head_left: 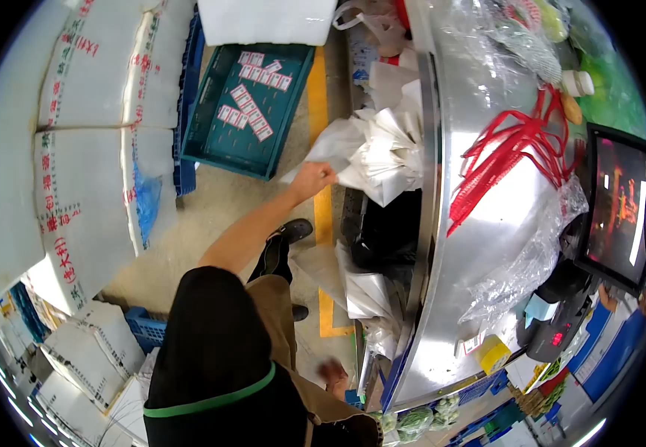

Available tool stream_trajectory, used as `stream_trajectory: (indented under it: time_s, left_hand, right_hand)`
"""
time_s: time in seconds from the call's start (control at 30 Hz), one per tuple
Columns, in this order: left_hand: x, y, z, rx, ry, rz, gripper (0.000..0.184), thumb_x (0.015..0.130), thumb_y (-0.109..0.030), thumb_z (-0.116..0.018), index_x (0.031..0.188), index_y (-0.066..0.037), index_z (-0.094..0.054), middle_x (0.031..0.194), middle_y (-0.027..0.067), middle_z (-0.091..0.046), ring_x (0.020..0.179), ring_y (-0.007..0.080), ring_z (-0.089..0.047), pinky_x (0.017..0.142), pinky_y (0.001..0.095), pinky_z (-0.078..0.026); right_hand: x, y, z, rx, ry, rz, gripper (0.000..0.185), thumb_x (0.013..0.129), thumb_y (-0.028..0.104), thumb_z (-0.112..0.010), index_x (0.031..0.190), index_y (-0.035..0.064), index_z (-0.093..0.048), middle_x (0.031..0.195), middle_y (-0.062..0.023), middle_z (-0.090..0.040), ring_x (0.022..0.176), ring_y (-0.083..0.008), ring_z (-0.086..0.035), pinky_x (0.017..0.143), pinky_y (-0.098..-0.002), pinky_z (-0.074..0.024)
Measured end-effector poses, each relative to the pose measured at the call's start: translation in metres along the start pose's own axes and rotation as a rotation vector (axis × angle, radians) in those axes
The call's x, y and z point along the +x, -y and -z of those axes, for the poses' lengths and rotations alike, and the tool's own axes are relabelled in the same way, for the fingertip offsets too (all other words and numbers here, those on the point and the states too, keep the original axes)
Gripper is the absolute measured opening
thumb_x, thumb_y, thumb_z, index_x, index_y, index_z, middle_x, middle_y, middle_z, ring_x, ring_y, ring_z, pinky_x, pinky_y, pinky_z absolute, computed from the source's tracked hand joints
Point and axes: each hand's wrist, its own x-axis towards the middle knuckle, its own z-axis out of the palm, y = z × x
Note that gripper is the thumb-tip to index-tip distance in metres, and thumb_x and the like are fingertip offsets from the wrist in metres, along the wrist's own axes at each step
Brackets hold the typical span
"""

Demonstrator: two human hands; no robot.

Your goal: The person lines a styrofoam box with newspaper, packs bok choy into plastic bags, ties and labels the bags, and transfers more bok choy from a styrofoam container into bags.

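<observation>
My left hand (314, 179), its arm stretched out, is closed on the edge of a thin white plastic bag (330, 145). This bag joins a fanned, crumpled bundle of white plastic bags (390, 153) on the shelf under the metal counter. A second bunch of white bags (368, 290) hangs from the same shelf, beside a black bag (390, 231). Low in the view, my right hand (332, 372) is near the counter's lower corner. It is smeared by motion, so its fingers cannot be made out.
Red straps (513, 149), clear plastic wrap (524, 253), yellow tape (493, 354) and a screen (619, 208) are on the metal counter (427, 357). A green crate (271, 153) with printed labels stands on the floor. White foam boxes (84, 194) are stacked at left.
</observation>
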Motion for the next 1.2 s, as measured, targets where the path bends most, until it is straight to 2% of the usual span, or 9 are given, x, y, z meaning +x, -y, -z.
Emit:
stream_trajectory:
  time_s: [0.33,0.47,0.6,0.67,0.7,0.83,1.0,1.13,1.2]
  left_hand:
    - [-0.053,-0.123,0.111,0.137,0.667,-0.175,0.031,0.074,-0.026,-0.072,0.069,-0.002,-0.053,0.06,0.0127,-0.055,0.054,0.0215,-0.05,0.052,0.0356,-0.039]
    - [-0.119,-0.16,0.112,0.141,0.582,-0.208,0.026,0.078,-0.021,-0.067,0.071,-0.002,-0.051,0.06,0.0146,-0.053,0.051,0.0228,-0.051,0.049,0.0358,-0.038]
    - [-0.163,-0.176,0.061,0.065,0.427,-0.135,0.019,0.081,-0.016,-0.063,0.08,0.0,-0.053,0.066,0.0156,-0.058,0.059,0.0236,-0.059,0.054,0.0355,-0.043]
    - [-0.185,-0.188,0.026,-0.185,0.254,-0.088,0.016,0.083,-0.011,-0.059,0.09,0.002,-0.055,0.074,0.0164,-0.063,0.066,0.0231,-0.062,0.06,0.0344,-0.047]
    - [-0.189,-0.18,0.011,-0.158,0.252,-0.121,0.018,0.084,-0.009,-0.056,0.098,0.003,-0.055,0.078,0.017,-0.065,0.072,0.0221,-0.064,0.066,0.0325,-0.049]
    - [-0.203,-0.208,-0.022,-0.179,0.282,-0.172,0.015,0.085,-0.009,-0.055,0.093,0.003,-0.056,0.073,0.0134,-0.063,0.068,0.0196,-0.061,0.062,0.0315,-0.047]
    - [-0.224,-0.202,-0.029,-0.275,0.498,-0.105,0.017,0.086,-0.013,-0.058,0.091,0.003,-0.058,0.068,0.0087,-0.059,0.06,0.0154,-0.056,0.057,0.03,-0.044]
    - [-0.217,-0.15,-0.037,-0.314,0.568,0.311,0.018,0.083,-0.013,-0.06,0.094,0.002,-0.06,0.078,0.0123,-0.064,0.072,0.0216,-0.061,0.069,0.033,-0.049]
    - [-0.198,-0.11,-0.064,-0.174,0.411,0.281,0.018,0.087,-0.014,-0.057,0.093,0.002,-0.061,0.08,0.009,-0.064,0.068,0.0193,-0.061,0.067,0.0321,-0.05]
  right_hand:
    - [0.009,0.071,-0.069,-0.362,-0.055,0.275,0.03,0.086,0.02,-0.062,0.105,-0.0035,-0.061,0.082,-0.0023,-0.061,0.073,-0.0096,-0.054,0.067,-0.0243,-0.0449]
    - [0.011,0.151,-0.141,-0.322,0.137,0.372,0.046,0.089,0.025,-0.06,0.121,-0.0078,-0.05,0.104,-0.0151,-0.062,0.089,-0.0186,-0.061,0.079,-0.0295,-0.0484]
    - [0.006,0.215,-0.223,-0.061,0.354,0.466,0.064,0.088,0.026,-0.062,0.135,-0.0067,-0.034,0.111,-0.0154,-0.059,0.094,-0.0216,-0.059,0.083,-0.0318,-0.0471]
    - [0.019,0.233,-0.243,0.003,0.361,0.404,0.05,0.088,0.02,-0.061,0.126,-0.0065,-0.044,0.105,-0.0121,-0.06,0.089,-0.0177,-0.058,0.077,-0.0303,-0.0477]
    - [0.029,0.235,-0.247,0.023,0.313,0.508,0.026,0.087,0.015,-0.06,0.105,-0.0039,-0.058,0.09,-0.0075,-0.062,0.077,-0.0135,-0.057,0.067,-0.0283,-0.0466]
    - [0.046,0.241,-0.221,0.159,0.116,0.587,0.011,0.086,0.008,-0.061,0.081,-0.0009,-0.063,0.068,-0.0015,-0.06,0.056,-0.0095,-0.052,0.051,-0.0247,-0.0404]
    - [0.051,0.26,-0.169,0.224,0.063,0.586,0.021,0.085,0.017,-0.065,0.086,-0.0034,-0.06,0.08,-0.0073,-0.061,0.069,-0.0157,-0.056,0.065,-0.0304,-0.0471]
    - [0.026,0.269,-0.175,0.257,0.105,0.531,0.026,0.086,0.021,-0.064,0.091,-0.0038,-0.059,0.084,-0.0087,-0.061,0.073,-0.0173,-0.057,0.068,-0.0326,-0.0484]
    - [0.025,0.269,-0.189,0.282,0.152,0.533,0.024,0.088,0.022,-0.062,0.089,-0.0019,-0.059,0.086,-0.0088,-0.061,0.075,-0.0169,-0.058,0.065,-0.0332,-0.0486]
